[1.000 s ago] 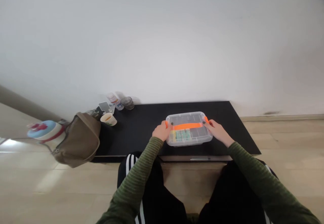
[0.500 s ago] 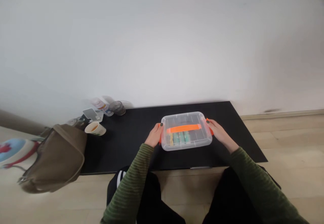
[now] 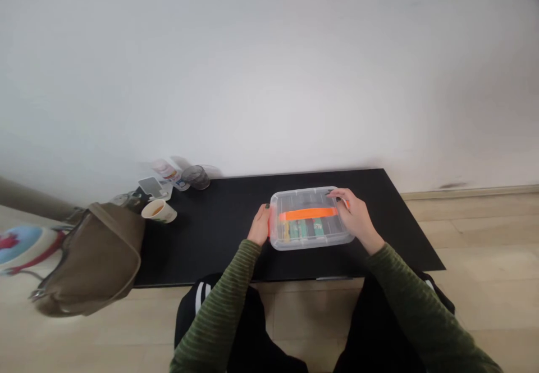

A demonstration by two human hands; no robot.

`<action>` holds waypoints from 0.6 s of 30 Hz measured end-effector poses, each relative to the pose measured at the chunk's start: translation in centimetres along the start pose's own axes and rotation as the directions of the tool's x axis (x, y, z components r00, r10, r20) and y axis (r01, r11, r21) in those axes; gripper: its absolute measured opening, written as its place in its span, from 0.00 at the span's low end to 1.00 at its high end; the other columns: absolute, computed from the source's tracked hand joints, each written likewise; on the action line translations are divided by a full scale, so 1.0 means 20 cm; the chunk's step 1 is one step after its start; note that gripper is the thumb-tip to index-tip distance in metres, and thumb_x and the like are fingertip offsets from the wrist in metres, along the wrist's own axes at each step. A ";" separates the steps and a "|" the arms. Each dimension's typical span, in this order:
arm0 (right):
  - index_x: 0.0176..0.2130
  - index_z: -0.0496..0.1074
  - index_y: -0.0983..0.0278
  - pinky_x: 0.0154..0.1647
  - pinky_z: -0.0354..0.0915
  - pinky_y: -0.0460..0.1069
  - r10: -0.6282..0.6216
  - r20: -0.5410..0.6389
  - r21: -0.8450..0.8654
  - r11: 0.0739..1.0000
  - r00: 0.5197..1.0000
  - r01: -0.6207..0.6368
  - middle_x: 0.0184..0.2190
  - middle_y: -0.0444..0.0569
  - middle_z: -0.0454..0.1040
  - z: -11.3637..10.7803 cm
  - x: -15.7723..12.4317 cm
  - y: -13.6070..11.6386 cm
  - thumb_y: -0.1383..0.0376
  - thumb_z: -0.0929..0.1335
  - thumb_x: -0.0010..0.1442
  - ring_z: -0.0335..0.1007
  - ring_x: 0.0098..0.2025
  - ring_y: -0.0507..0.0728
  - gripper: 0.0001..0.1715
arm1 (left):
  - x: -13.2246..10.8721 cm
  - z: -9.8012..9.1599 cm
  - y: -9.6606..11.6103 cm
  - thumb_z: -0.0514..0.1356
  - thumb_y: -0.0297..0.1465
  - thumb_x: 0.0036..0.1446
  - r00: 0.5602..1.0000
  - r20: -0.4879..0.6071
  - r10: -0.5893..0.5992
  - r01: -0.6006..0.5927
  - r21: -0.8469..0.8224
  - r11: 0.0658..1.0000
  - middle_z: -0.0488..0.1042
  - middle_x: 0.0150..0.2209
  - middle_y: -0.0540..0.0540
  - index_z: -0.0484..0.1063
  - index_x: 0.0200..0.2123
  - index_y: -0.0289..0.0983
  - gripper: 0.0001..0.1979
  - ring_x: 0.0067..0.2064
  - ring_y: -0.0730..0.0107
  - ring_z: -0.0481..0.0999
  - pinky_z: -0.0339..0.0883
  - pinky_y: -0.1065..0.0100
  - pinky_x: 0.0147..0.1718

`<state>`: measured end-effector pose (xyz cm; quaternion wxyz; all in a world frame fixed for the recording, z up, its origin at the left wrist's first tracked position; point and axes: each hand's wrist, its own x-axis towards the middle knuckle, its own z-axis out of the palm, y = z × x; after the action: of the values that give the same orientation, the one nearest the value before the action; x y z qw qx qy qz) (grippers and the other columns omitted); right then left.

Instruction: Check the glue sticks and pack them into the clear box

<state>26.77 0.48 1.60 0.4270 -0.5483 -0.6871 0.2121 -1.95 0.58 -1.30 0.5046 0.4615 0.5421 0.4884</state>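
Note:
A clear plastic box (image 3: 309, 237) with a lid lies on the black table (image 3: 202, 249), and an orange strip (image 3: 309, 213) crosses its top. Green and yellow items show through the lid. My left hand (image 3: 260, 225) grips the box's left end, with the fingers hidden behind the wall. My right hand (image 3: 354, 213) lies over the lid's far right corner, its fingertips on the plastic near an orange latch (image 3: 347, 205). Green striped sleeves cover both forearms.
At the table's far left stand a paper cup (image 3: 159, 211) with brown liquid, a dark glass (image 3: 196, 177), a phone (image 3: 150, 187) and a bottle (image 3: 165, 172). An olive bag (image 3: 95, 260) overhangs the left edge, beside a blue-lidded container (image 3: 21, 246) on the wood floor.
My right hand has moved from the box's right end up onto the lid's far right corner. The left hand stays at the left end. The view has shifted since the oldest frame.

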 end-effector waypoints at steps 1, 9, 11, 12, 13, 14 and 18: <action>0.52 0.70 0.60 0.59 0.61 0.57 0.029 -0.037 -0.039 0.999 0.999 -0.031 0.52 0.52 0.74 0.00 0.00 -0.01 0.66 0.61 0.61 0.68 0.57 0.60 0.20 | 0.00 0.00 0.00 0.55 0.46 0.59 1.000 0.005 0.000 0.000 0.000 1.000 0.62 0.25 0.54 0.65 0.29 0.38 0.18 0.25 0.75 0.60 0.58 0.72 0.25; 0.53 0.71 0.59 0.53 0.65 0.56 0.403 0.108 -0.045 0.915 0.909 -0.400 0.49 0.51 0.76 0.00 0.02 0.08 0.56 0.61 0.64 0.72 0.51 0.62 0.22 | 0.00 0.01 -0.03 0.54 0.47 0.59 0.999 -0.029 0.026 -0.025 0.020 0.999 0.64 0.27 0.52 0.67 0.30 0.38 0.18 0.27 0.73 0.62 0.61 0.70 0.28; 0.53 0.71 0.57 0.52 0.66 0.56 0.374 0.082 -0.075 0.927 0.924 -0.368 0.48 0.50 0.77 -0.02 0.00 0.07 0.56 0.61 0.64 0.73 0.49 0.62 0.21 | -0.01 0.01 -0.03 0.54 0.47 0.60 0.999 -0.025 0.033 -0.033 0.031 0.999 0.64 0.27 0.52 0.67 0.30 0.38 0.18 0.27 0.73 0.63 0.61 0.70 0.28; 0.53 0.71 0.57 0.51 0.66 0.56 0.356 0.077 -0.083 0.933 0.931 -0.350 0.47 0.50 0.77 -0.02 0.00 0.07 0.57 0.61 0.64 0.73 0.49 0.63 0.21 | -0.01 0.01 -0.03 0.53 0.47 0.60 0.999 -0.020 0.041 -0.040 0.045 0.998 0.65 0.27 0.51 0.67 0.31 0.38 0.18 0.28 0.72 0.63 0.62 0.70 0.28; 0.53 0.71 0.57 0.50 0.67 0.56 0.338 0.075 -0.088 0.939 0.938 -0.332 0.46 0.50 0.78 -0.03 -0.01 0.06 0.57 0.60 0.65 0.74 0.48 0.63 0.21 | -0.02 0.01 -0.03 0.53 0.47 0.60 0.999 -0.013 0.048 -0.047 0.062 0.997 0.65 0.28 0.51 0.67 0.31 0.38 0.18 0.28 0.72 0.64 0.62 0.70 0.28; 0.53 0.71 0.56 0.50 0.67 0.56 0.322 0.071 -0.093 0.945 0.944 -0.315 0.45 0.50 0.78 -0.03 -0.01 0.04 0.58 0.60 0.65 0.74 0.47 0.63 0.21 | -0.02 0.01 -0.02 0.52 0.47 0.61 0.999 -0.009 0.051 -0.050 0.079 0.996 0.66 0.28 0.51 0.67 0.31 0.38 0.18 0.28 0.72 0.64 0.63 0.70 0.29; 0.55 0.70 0.57 0.56 0.64 0.59 0.260 0.000 -0.057 0.964 0.966 -0.259 0.51 0.50 0.76 -0.03 -0.03 0.00 0.58 0.62 0.64 0.70 0.54 0.65 0.22 | -0.03 0.01 0.01 0.50 0.48 0.61 0.999 -0.028 0.036 -0.032 0.123 0.992 0.67 0.27 0.51 0.67 0.31 0.38 0.19 0.28 0.71 0.65 0.63 0.69 0.29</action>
<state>27.27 -0.19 1.69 0.3775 -0.6447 -0.6165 0.2487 -1.62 0.01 -1.06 0.4586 0.4935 0.5708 0.4695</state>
